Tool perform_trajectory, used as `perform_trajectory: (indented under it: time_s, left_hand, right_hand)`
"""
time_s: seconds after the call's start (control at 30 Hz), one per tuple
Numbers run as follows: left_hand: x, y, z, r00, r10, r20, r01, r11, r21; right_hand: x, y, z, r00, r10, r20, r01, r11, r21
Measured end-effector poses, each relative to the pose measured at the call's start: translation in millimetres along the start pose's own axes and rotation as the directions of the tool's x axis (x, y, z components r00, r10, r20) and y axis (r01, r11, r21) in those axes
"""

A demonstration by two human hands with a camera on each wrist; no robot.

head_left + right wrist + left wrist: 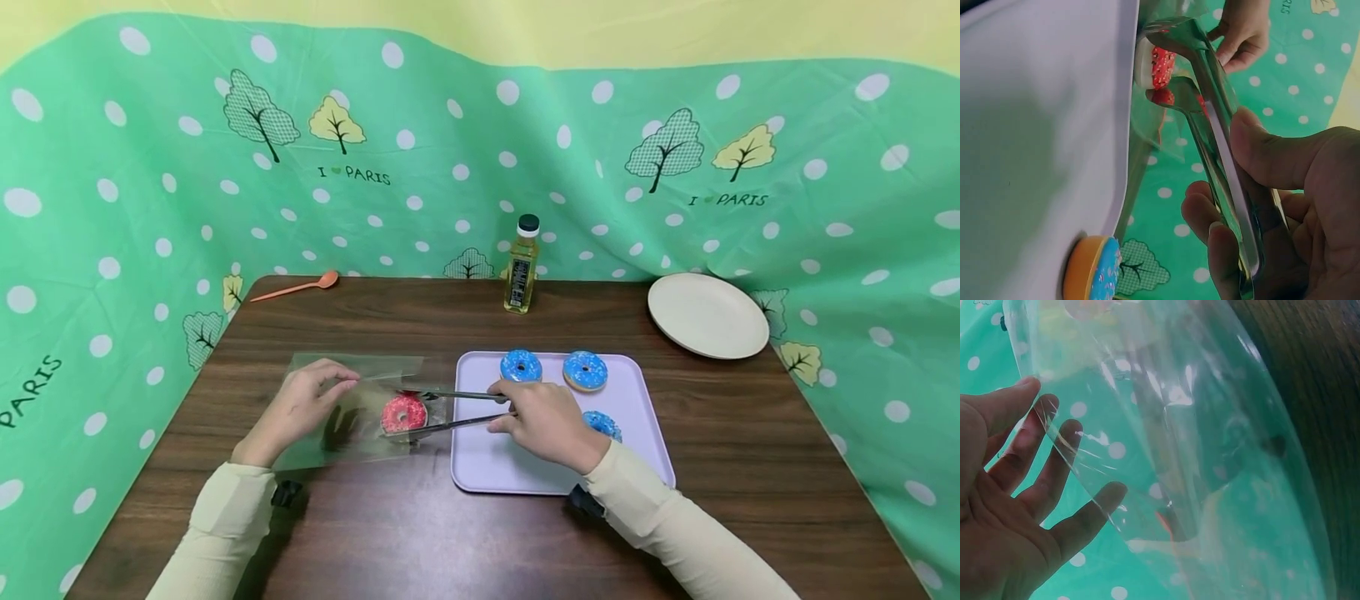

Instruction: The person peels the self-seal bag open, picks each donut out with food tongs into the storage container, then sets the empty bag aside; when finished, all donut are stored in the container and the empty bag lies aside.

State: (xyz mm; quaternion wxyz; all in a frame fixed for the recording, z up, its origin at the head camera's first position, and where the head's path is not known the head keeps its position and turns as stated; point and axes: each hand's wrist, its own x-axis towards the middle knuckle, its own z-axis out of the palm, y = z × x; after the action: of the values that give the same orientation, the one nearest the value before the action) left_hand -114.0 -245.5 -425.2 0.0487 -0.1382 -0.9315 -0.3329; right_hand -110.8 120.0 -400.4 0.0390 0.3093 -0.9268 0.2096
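My left hand [300,410] pinches the edge of a clear plastic bag [318,446] between thumb and forefinger, its other fingers spread in the left wrist view behind the film [1210,425]. My right hand [551,423] grips metal tongs [468,395], which point left over the tray's edge. A red-iced doughnut with pale sprinkles [392,408] lies between the tong tips, overlapping the bag's right part. From the right wrist view, the doughnut [1162,65] stands at the tips, one tong arm on each side of it.
On a lilac tray [480,477] under my right hand sit blue-iced doughnuts [585,382], one partly hidden by the hand. Behind it stands an oil bottle [520,275]. A white plate [705,312] lies at back right, an orange spoon [296,289] at back left of the wooden table [390,542].
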Motion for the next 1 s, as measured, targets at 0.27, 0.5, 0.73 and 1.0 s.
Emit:
perform_trajectory:
  time_s: [0.27,0.5,0.73,1.0]
  left_hand:
    - [0.0,-1.3,-1.2,1.000,-0.002,0.000,0.002,1.000,0.005]
    - [0.0,-2.5,-0.6,1.000,-0.006,0.001,0.006,1.000,-0.007]
    - [-0.5,-3.2,-0.4,1.000,-0.004,0.006,0.004,1.000,-0.007]
    - [-0.5,-4.0,0.4,1.000,-0.001,0.016,0.001,1.000,-0.017]
  right_hand:
    - [-13.5,5,-15,0.997,0.055,-0.046,-0.055,0.998,-0.008]
    - [-36.7,16,-34,0.991,0.104,-0.079,-0.104,0.995,0.006]
    - [-61.9,31,-52,0.982,0.163,-0.094,-0.166,0.986,-0.026]
    - [-83.5,40,-67,0.971,0.233,-0.054,-0.235,0.971,-0.032]
